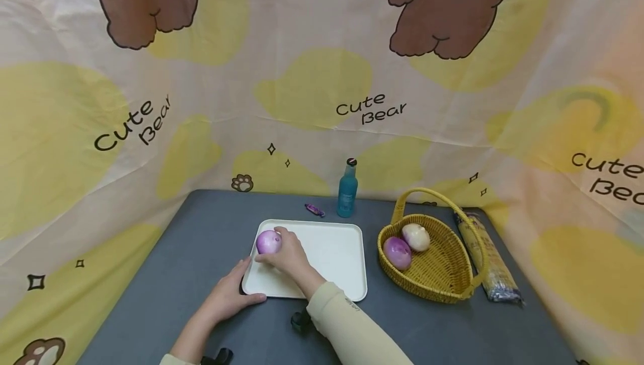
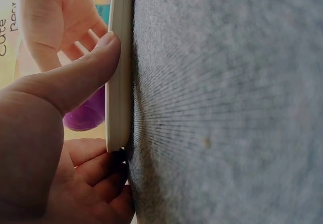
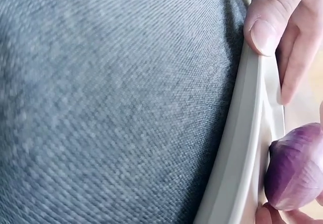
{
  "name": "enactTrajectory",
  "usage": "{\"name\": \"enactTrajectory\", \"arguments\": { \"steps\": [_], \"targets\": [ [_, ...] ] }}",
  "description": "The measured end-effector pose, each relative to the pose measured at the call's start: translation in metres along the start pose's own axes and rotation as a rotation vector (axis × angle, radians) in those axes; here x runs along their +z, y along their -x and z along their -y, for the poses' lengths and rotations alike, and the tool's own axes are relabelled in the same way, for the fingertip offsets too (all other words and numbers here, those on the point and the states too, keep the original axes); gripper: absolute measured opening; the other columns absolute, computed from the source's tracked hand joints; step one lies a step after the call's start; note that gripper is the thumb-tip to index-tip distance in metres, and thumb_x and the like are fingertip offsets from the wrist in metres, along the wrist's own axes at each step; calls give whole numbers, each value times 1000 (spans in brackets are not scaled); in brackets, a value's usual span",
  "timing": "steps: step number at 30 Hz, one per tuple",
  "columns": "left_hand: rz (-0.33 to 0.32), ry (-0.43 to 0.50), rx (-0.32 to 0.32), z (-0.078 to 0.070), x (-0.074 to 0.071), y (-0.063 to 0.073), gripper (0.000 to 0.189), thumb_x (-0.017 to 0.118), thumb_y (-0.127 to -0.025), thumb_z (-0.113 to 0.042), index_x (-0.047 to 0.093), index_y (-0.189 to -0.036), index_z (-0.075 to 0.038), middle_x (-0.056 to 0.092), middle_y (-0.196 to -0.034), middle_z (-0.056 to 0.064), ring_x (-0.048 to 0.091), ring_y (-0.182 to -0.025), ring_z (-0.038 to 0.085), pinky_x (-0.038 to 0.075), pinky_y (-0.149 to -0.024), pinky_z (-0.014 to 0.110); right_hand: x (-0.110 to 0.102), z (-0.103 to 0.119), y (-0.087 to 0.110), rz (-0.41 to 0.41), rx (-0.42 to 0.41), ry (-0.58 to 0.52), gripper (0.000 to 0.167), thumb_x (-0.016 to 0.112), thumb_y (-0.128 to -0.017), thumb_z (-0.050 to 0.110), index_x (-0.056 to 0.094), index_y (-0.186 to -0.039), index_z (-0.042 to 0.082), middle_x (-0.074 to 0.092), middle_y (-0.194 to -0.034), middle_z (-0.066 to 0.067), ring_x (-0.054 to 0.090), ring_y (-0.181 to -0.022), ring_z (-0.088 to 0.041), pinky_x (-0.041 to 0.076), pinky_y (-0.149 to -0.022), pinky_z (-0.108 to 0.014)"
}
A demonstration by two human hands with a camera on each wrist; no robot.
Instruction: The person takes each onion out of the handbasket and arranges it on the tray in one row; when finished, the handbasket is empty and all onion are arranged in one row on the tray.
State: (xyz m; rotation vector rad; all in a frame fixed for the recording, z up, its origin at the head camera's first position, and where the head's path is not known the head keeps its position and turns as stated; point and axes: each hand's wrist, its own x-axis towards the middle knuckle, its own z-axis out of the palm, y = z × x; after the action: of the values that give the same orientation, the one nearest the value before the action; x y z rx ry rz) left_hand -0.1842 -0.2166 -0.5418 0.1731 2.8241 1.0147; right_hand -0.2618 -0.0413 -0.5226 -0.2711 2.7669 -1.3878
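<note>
A purple onion (image 1: 269, 241) stands over the left end of the white tray (image 1: 334, 259), and my right hand (image 1: 289, 253) holds it with thumb and fingers. In the right wrist view the onion (image 3: 295, 168) shows close up, its tip towards the tray, fingertips around it. My left hand (image 1: 228, 292) grips the tray's near left corner. Its thumb lies along the front edge and its fingers along the left side. The left wrist view shows that thumb (image 2: 86, 75) against the rim, with part of the onion (image 2: 86, 114) behind it.
Right of the tray, a yellow wicker basket (image 1: 443, 275) with a tall handle holds another purple onion (image 1: 397, 252) and a whitish onion (image 1: 416, 237). A long plastic packet (image 1: 495, 264) lies beside it. Behind the tray are a blue bottle (image 1: 347, 193) and a purple-wrapped candy (image 1: 315, 210).
</note>
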Motion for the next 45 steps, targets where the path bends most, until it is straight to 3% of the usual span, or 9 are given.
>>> {"name": "enactTrajectory", "arguments": {
  "steps": [12,26,35,45],
  "targets": [
    [12,-11,-20,-2,-1,1,111,85,-75,-52,30,-157,-1,34,-157,32,34,-143,53,36,-108,68,-6,4,1,19,13,56,104,94,-69,41,39,-155,17,52,-143,-16,57,-126,-31,50,-102,-48],
    [6,-25,-19,-3,-1,0,111,86,-73,-51,32,-156,0,35,-155,34,37,-140,55,37,-107,67,-37,23,20,4,2,20,91,91,-74,39,46,-150,19,52,-148,-10,52,-132,-31,47,-106,-54],
    [5,-32,-21,-4,-2,0,111,87,-73,-51,33,-156,0,36,-154,35,40,-137,57,39,-105,67,-53,22,34,-13,-53,-32,86,89,-76,36,48,-149,18,51,-151,-9,48,-138,-32,42,-110,-58],
    [-1,-31,-24,-6,-2,0,110,87,-73,-50,34,-156,-1,36,-154,34,40,-137,56,39,-105,68,-74,15,45,-37,-88,-3,83,87,-79,37,49,-149,17,53,-149,-8,48,-138,-31,42,-109,-57]
  ]
}}
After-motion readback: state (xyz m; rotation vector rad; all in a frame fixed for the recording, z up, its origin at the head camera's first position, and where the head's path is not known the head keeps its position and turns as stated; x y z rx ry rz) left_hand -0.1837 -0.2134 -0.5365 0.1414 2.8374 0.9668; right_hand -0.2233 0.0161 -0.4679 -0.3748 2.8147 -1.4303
